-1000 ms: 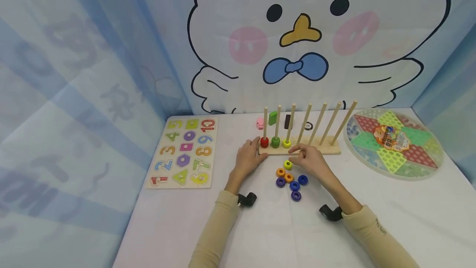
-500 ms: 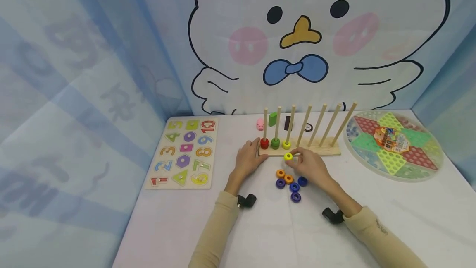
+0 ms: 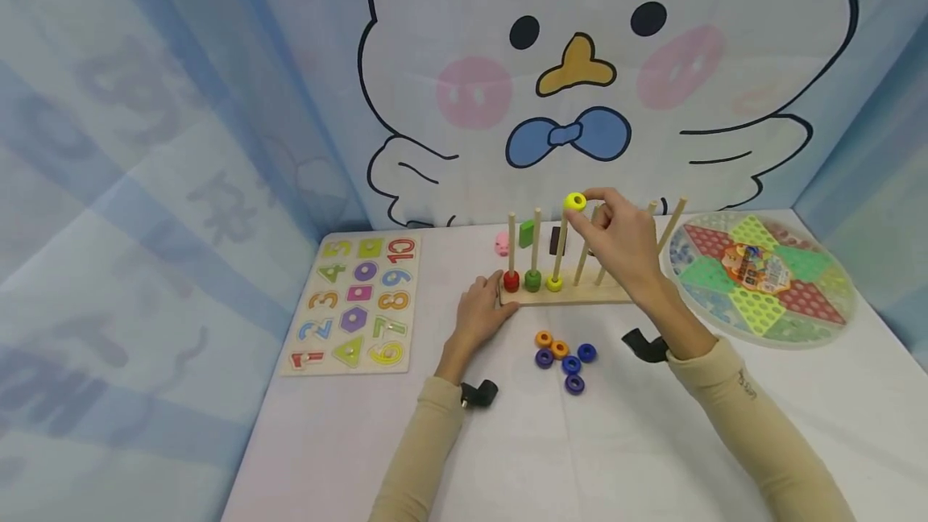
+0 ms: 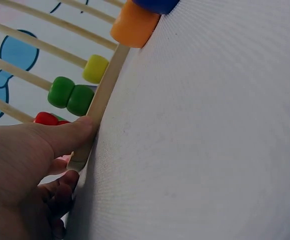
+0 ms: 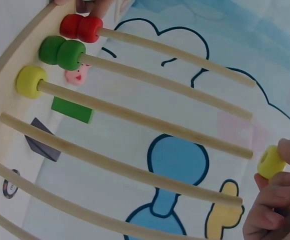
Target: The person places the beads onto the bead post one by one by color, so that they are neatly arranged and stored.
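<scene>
My right hand [image 3: 622, 240] pinches a yellow bead [image 5: 271, 162] between thumb and fingers, just off the tip of the third peg [image 5: 145, 120]. That peg carries one yellow bead [image 5: 31, 81] at its foot. Two red beads [image 5: 81, 28] sit on the first peg and two green beads [image 5: 62, 52] on the second. At the left end of the wooden peg base [image 3: 573, 293], my left hand [image 3: 478, 314] holds the edge, its thumb on the front side in the left wrist view. The right hand hides some of the other pegs in the head view.
Loose orange beads [image 3: 543, 338], blue beads [image 3: 586, 353] and purple beads [image 3: 574, 384] lie in front of the base. A number puzzle board [image 3: 353, 304] is at left, a round game board [image 3: 757, 279] at right. A pink pig [image 3: 502, 244] and a green block [image 3: 526, 234] stand behind.
The right hand has picked the yellow bead up from the table and raised it to the third peg's top. My left hand stays at the base's end.
</scene>
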`<state>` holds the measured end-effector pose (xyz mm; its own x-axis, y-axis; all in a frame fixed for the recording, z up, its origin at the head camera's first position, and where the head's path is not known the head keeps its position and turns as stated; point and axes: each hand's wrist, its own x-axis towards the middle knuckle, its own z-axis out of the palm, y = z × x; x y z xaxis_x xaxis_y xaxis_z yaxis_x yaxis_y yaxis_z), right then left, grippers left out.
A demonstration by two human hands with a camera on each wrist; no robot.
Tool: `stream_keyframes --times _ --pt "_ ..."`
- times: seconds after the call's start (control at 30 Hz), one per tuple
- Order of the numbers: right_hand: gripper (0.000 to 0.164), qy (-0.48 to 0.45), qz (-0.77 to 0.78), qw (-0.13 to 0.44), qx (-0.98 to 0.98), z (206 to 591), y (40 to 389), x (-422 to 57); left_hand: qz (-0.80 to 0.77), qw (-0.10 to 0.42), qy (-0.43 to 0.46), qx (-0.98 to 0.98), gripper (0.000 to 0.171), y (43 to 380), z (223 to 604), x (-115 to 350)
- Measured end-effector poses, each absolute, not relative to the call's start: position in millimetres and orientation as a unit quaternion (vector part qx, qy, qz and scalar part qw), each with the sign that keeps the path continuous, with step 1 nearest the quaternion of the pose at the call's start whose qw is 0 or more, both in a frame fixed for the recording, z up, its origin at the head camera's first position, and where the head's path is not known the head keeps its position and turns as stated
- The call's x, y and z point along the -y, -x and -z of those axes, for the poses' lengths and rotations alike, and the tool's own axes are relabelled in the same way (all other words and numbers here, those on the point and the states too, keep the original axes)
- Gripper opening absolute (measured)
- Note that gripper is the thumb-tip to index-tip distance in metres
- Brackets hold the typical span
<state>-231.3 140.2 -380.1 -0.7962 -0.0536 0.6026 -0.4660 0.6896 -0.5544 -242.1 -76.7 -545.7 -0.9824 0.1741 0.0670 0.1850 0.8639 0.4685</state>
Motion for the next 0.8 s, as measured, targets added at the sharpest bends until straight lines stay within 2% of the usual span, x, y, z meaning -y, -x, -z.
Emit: stream_keyframes --times 0.17,0.3,0.4,0.53,0.6,0.67,0.8 --pt "0.043 -0.125 -0.353 0.232 0.898 378 238 -137 0.244 0.002 0.092 0.965 0.072 242 548 76" --pt "0.044 -0.115 -0.345 0.217 0.906 381 241 -135 0.246 0.001 0.091 0.965 0.073 242 547 77" --pt "0.042 -0.121 -0.362 0.232 0.895 386 239 -135 0.246 0.003 0.091 0.965 0.072 242 544 77" --pt "0.033 -0.135 -0.404 0.288 0.858 396 232 -142 0.243 0.003 0.092 0.966 0.072 241 541 77" --pt "0.028 -0.134 -0.423 0.287 0.849 405 226 -148 0.239 0.001 0.093 0.966 0.072 241 541 76" --pt "0.025 -0.13 -0.434 0.232 0.861 416 219 -156 0.236 0.0 0.092 0.967 0.072 241 541 76" --pt "0.029 -0.14 -0.41 -0.006 0.901 445 209 -175 0.235 0.002 0.089 0.968 0.072 242 542 75"
